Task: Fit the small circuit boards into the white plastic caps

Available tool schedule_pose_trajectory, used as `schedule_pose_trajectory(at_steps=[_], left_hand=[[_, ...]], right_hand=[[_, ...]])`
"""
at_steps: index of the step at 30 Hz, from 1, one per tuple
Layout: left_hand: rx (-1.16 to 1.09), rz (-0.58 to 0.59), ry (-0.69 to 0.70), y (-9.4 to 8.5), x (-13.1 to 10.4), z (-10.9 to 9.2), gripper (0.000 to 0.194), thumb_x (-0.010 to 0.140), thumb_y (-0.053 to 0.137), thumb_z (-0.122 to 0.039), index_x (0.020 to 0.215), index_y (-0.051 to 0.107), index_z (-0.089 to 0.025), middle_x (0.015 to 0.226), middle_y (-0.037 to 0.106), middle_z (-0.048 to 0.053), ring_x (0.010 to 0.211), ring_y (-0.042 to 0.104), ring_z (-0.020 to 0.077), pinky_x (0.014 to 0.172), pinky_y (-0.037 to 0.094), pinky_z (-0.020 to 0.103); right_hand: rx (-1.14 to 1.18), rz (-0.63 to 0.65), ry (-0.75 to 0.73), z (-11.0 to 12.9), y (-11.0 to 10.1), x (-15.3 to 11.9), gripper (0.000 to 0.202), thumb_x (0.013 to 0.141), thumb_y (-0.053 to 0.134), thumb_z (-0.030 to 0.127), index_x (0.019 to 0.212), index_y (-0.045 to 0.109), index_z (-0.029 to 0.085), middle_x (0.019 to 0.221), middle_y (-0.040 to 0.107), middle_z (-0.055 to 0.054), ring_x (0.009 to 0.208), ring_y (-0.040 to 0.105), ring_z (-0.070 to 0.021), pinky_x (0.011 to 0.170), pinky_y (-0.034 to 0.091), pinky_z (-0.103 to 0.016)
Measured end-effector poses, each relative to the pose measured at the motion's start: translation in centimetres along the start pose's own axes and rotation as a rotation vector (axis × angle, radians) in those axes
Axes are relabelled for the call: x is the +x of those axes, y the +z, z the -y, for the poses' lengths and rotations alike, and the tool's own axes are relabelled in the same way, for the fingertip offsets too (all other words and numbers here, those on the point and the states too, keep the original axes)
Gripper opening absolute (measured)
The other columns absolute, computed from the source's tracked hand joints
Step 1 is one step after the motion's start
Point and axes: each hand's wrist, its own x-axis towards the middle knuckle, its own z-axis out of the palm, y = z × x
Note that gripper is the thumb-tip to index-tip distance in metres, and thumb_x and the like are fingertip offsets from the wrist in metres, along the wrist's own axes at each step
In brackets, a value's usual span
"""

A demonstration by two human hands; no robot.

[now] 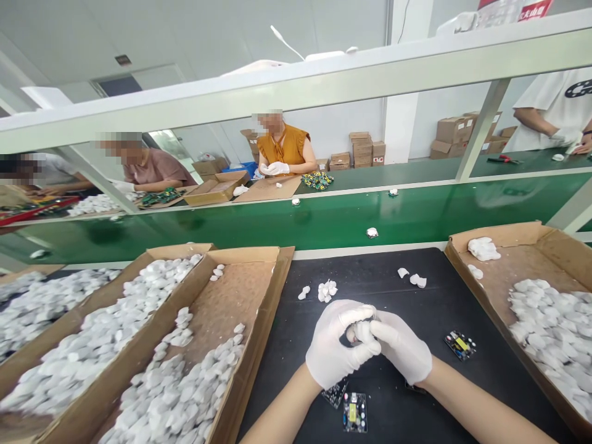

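Note:
Both my hands wear white gloves and meet over the black work surface (287, 370). My left hand (337, 345) curls its thumb and fingers around a small rounded white piece (363, 333). From the other side, the fingers of my right hand (404, 348) close on the same piece, and gloves cover part of it. Below my left hand lie a circuit board (355, 412) with a yellow part and another board (335, 393), partly hidden. A third board (460, 344) rests to the right. Beyond my hands sit a white cluster (327, 290) and loose white pieces (419, 281).
Cardboard trays (263, 296) full of white pieces stand at left; another tray (531, 231) is at right. Behind runs a green conveyor belt (259, 222) carrying small assemblies (372, 232). A shelf frame (324, 80) crosses above. Several co-workers (287, 148) sit or stand opposite.

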Motion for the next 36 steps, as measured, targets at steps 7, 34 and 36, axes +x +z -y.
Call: schedule_pose_trajectory(at_steps=[7, 34, 36], left_hand=[[-0.197, 0.133, -0.091, -0.3, 0.3, -0.2, 0.050, 0.072, 0.062, -0.050, 0.113, 0.054, -0.022, 0.110, 0.058, 0.011, 0.103, 0.055, 0.0263, 0.088, 0.045, 0.044], [-0.638, 0.212, -0.505, 0.0, -0.1, -0.3, 0.038, 0.080, 0.049, -0.055, 0.079, 0.056, -0.017, 0.098, 0.057, 0.009, 0.071, 0.057, 0.0184, 0.059, 0.047, 0.031], [-0.644, 0.200, -0.497, 0.0, -0.1, -0.3, 0.036, 0.079, 0.051, -0.054, 0.078, 0.056, -0.018, 0.097, 0.058, 0.009, 0.072, 0.058, 0.0189, 0.062, 0.049, 0.033]], right_hand=[[-0.234, -0.029, 0.100, 1.7, 0.5, 0.1, 0.019, 0.077, 0.053, 0.033, 0.072, 0.057, 0.015, 0.074, 0.057, -0.002, 0.075, 0.050, -0.0169, 0.070, 0.039, -0.029], [-0.099, 0.008, 0.082, 1.3, 0.7, 0.5, 0.037, 0.065, 0.063, 0.052, 0.063, 0.054, 0.017, 0.067, 0.051, -0.001, 0.069, 0.047, -0.0180, 0.069, 0.038, -0.031], [-0.110, 0.013, 0.072, 1.3, 0.7, 0.5, 0.039, 0.064, 0.064, 0.054, 0.063, 0.054, 0.016, 0.067, 0.050, -0.001, 0.069, 0.046, -0.0175, 0.069, 0.038, -0.031]])
